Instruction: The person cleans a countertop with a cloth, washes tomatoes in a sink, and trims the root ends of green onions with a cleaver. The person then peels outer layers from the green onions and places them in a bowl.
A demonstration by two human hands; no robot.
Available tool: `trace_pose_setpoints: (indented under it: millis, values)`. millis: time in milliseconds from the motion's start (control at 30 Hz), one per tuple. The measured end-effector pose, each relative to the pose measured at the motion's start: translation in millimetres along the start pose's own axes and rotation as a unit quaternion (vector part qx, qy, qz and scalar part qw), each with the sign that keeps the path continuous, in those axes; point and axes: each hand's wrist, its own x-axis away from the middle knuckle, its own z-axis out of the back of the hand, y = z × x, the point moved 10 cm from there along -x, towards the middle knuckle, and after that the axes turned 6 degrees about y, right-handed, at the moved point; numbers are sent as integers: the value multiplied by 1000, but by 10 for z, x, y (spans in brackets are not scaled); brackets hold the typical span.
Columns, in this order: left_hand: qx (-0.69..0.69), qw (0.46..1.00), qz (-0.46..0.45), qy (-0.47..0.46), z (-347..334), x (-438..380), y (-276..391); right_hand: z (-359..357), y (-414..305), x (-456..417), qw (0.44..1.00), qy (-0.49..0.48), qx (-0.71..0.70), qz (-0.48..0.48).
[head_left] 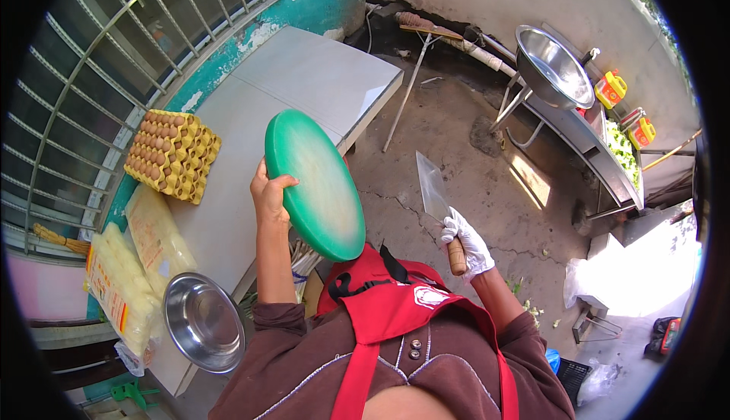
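My bare left hand (272,192) grips the near-left edge of a round green chopping board (319,192), thumb on its worn, pale face. The board is tilted up beside the white table (228,112). In a thin white glove, my right hand (469,243) holds a cleaver by its wooden handle (457,255). Its broad metal blade (432,186) points away from me, over the concrete floor. A gap separates the cleaver from the board. On the table to the left stand a steel bowl (204,323) and a stack of egg trays (171,154).
Plastic packs of pale noodle-like food (120,289) lie beside the barred window. At the right, a large steel basin (553,69) stands by a metal sink unit (582,134) with chopped greens (621,152) and yellow bottles (611,89). A mop (419,72) leans near the table's far end.
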Motion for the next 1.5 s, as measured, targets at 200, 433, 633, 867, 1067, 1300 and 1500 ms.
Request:
trace_pose_setpoints:
  millis: [200, 433, 633, 867, 1067, 1300, 1500]
  values:
    - [68, 997, 31, 33, -403, -1123, -217, -378, -671, -1048, 996, 4, 87, 9]
    - [150, 984, 48, 77, -327, -2227, -809, -920, -1661, -2287, 960, 41, 271, 54]
    - [155, 965, 62, 202, 124, -2795, -1745, -1126, -2311, -3919, 928, -6, 371, 41]
    - [-34, 921, 133, 364, 1053, -2925, -2887, -1173, -2498, -5364, 920, 39, 389, 16]
    - [-572, 792, -19, 213, -344, -3394, -2318, -998, -2377, -5671, 920, 108, 375, -29]
    - [-704, 690, 156, 66, -1411, -3607, -2834, -1035, -2494, -6017, 875, 142, 462, -25]
    - [-720, 671, 166, 55, -1366, -3617, -2962, -738, -2579, -7011, 883, 197, 426, -19]
